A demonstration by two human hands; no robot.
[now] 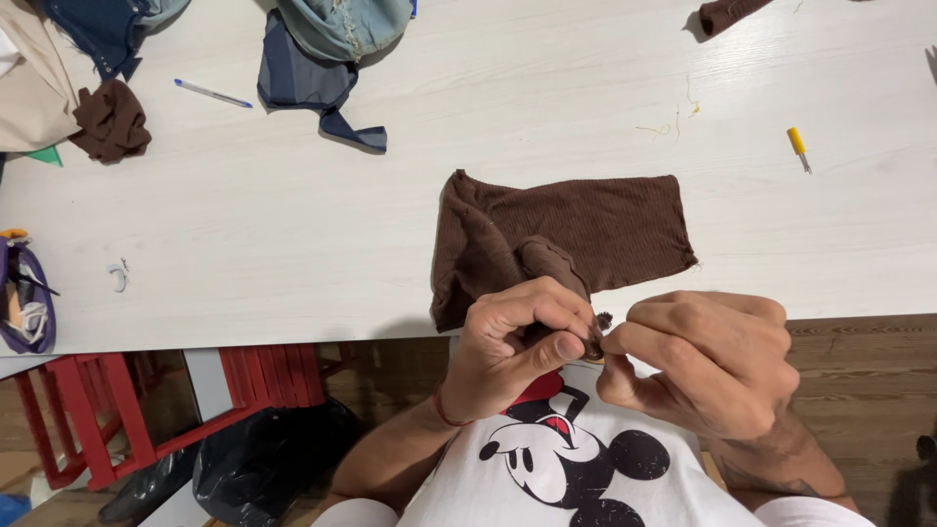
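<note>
Head view, only one camera: brown ribbed fabric piece (566,234) lies flat on the white table (488,127), its near-left corner pulled off the table's front edge and bunched up toward the person's chest. Left hand (517,346) is curled tight around that bunched corner, thumb pressed against forefinger, pinching the cloth just at the edge nearest the body. Right hand (703,361) sits just right of the left one, nearly touching, fingers folded into a close pinch at thumb and forefinger; something tiny seems held there, needle or thread, too small to tell. A small dark bit shows between the two hands, right at the fabric tip. Step in hand, judging from the pose: hand-stitching or picking at a seam on the fabric corner, mid-way through, the rest of the piece idle on the table. Next move calls for a fine steady pull with the right pinch while the left keeps the corner taut, no slack. Relative to the brown fabric: yellow-handled seam ripper (798,148) far right of it, loose yellow thread scraps (673,125) above its right end, blue denim pieces (322,68) up-left, blue pen (213,94) further left, a crumpled brown scrap (112,122) far left, another brown scrap (727,14) at top right. Red stool frame (88,420) and a black bag (264,459) below the table, left of the person.
</note>
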